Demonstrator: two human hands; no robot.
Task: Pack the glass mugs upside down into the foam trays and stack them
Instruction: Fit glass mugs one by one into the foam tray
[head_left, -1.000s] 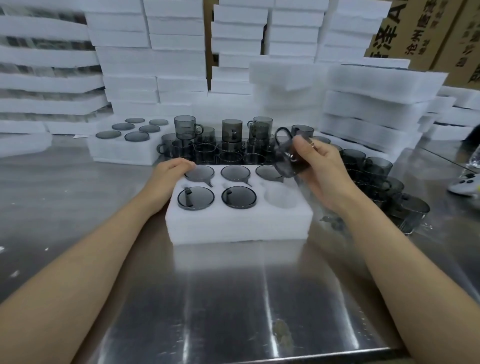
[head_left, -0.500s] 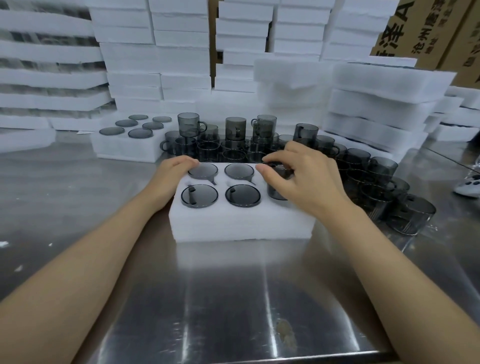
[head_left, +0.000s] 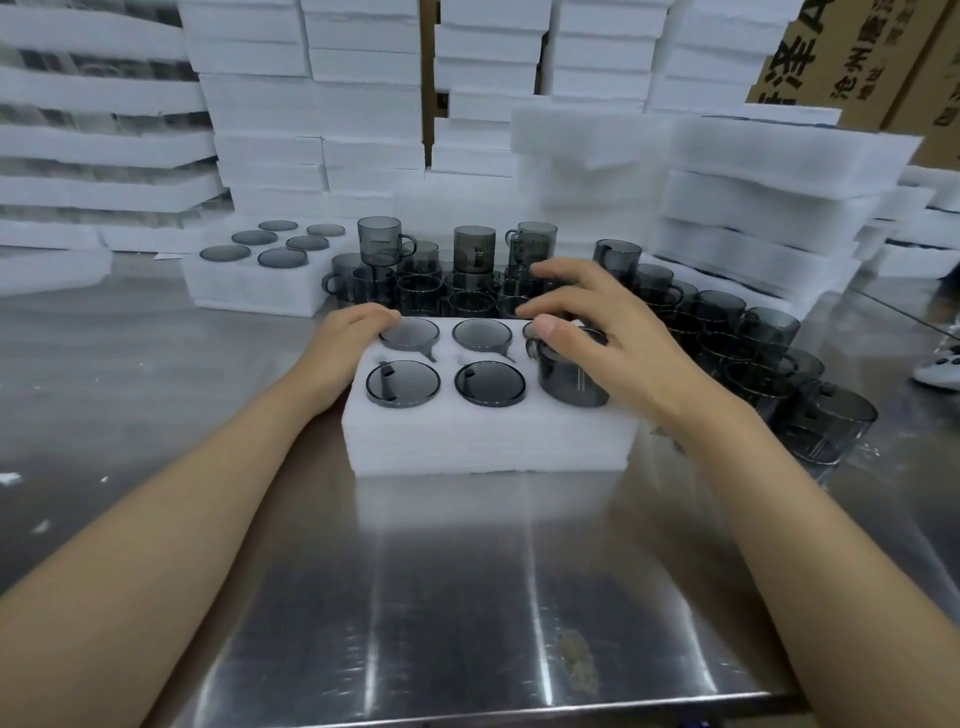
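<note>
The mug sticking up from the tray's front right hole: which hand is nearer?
Right. The right hand lies over that mug; the left hand rests at the foam tray's far left corner, apart from it.
</note>
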